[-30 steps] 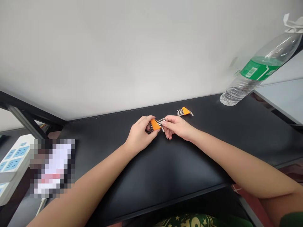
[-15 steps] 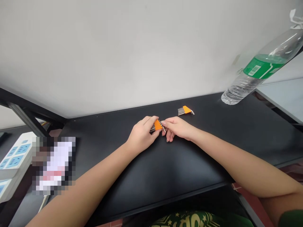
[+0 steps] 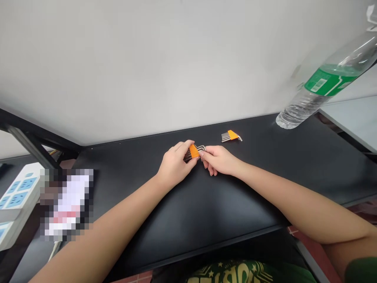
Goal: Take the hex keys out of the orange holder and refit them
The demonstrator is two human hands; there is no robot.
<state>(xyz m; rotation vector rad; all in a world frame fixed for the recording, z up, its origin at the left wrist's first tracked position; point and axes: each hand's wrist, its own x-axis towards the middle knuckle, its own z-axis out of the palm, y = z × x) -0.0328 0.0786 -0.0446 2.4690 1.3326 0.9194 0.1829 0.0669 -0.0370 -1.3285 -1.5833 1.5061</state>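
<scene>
My left hand (image 3: pixel 176 163) grips a hex key set (image 3: pixel 194 151), with its orange holder between thumb and fingers. The bent ends of the metal keys point right, and their long shafts partly hide under my left fingers. At those bent ends, my right hand (image 3: pixel 217 159) is closed, thumb and forefinger pinching at the keys; its other fingers curl below. Whether it grips one key or several I cannot make out. Beyond my right hand, a second orange hex key set (image 3: pixel 232 135) lies on the black table (image 3: pixel 188 212), apart from both hands.
A large water bottle (image 3: pixel 315 92) with a green label stands at the right back. On the left are a white power strip (image 3: pixel 20 196) and a blurred-out flat object (image 3: pixel 69 204) with a cable. A pale wall (image 3: pixel 165 70) borders the table's far edge.
The hex key set in my left hand has turned a little, so its bent ends show more clearly. My right thumb has shifted lower along the keys.
</scene>
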